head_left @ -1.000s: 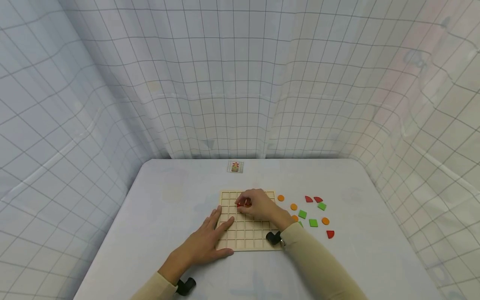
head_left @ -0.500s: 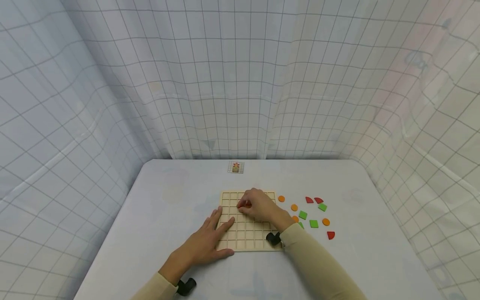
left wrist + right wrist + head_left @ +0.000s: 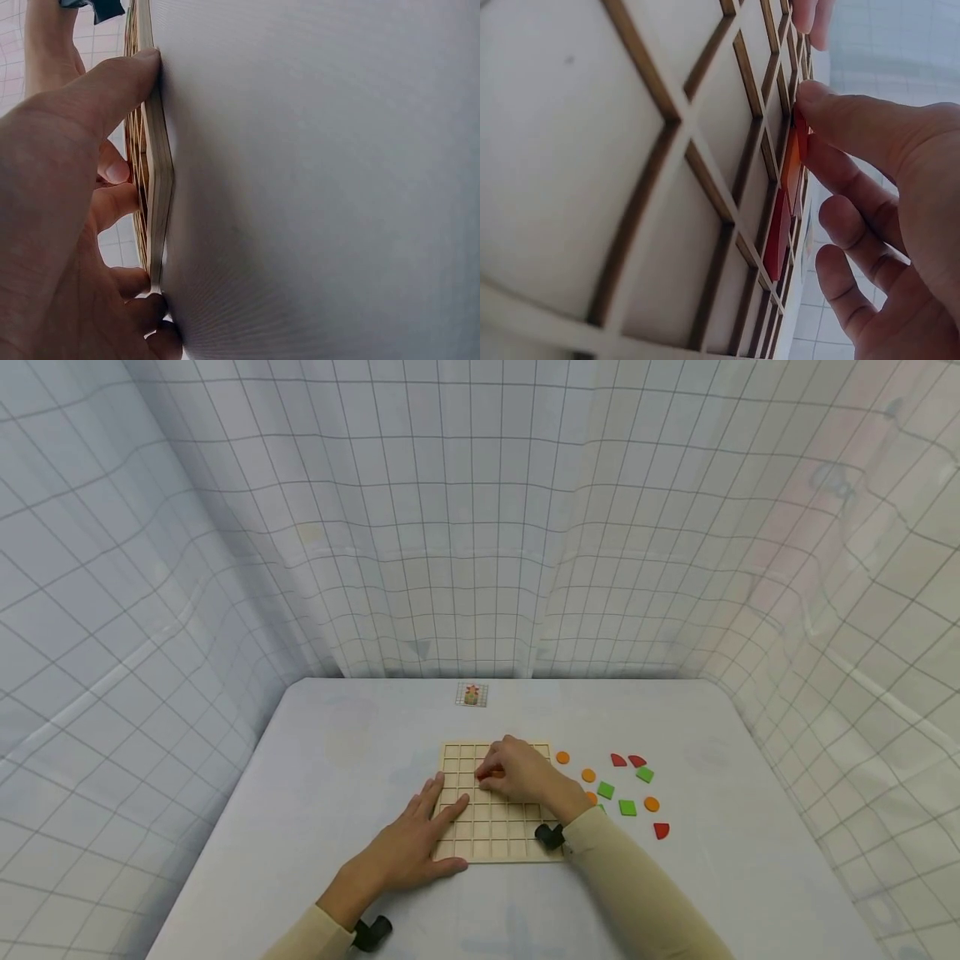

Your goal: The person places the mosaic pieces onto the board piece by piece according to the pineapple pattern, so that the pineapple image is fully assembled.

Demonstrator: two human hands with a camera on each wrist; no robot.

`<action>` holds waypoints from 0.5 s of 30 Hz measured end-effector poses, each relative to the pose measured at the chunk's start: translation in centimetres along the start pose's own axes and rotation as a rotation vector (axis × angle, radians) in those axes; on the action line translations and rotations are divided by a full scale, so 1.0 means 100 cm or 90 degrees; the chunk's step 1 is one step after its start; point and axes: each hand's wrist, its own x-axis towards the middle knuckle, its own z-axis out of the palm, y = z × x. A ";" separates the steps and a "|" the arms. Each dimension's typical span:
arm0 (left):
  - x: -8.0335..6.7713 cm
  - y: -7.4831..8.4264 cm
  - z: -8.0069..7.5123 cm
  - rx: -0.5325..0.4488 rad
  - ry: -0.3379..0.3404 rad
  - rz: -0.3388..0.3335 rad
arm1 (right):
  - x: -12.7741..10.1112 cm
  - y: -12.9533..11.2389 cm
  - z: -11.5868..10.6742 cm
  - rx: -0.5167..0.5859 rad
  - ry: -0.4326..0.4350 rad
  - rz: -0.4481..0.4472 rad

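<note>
I see L hand [image 3: 408,847] flat, fingers spread, pinning grid board [image 3: 491,827] to table [image 3: 337,752]; R hand [image 3: 521,772] fingers pinch red piece [image 3: 778,232] to seat it in cell

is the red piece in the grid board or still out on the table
In: the red piece sits in a cell of the board, beside the right hand's fingertips.

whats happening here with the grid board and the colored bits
A person is working at a wooden grid board on a table. Their left hand lies flat on the board's left edge, steadying it. The right hand presses a red piece and an orange piece into the cells. More orange, green and red loose pieces lie right of the board.
</note>
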 end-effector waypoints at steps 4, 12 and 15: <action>0.000 0.000 0.000 0.000 0.003 -0.001 | 0.000 0.000 -0.001 0.016 0.006 0.006; -0.001 0.000 -0.001 -0.009 0.003 0.000 | 0.005 0.002 0.004 0.041 0.028 0.005; -0.001 0.000 0.000 -0.007 0.004 0.001 | 0.006 0.002 0.004 0.046 0.026 0.026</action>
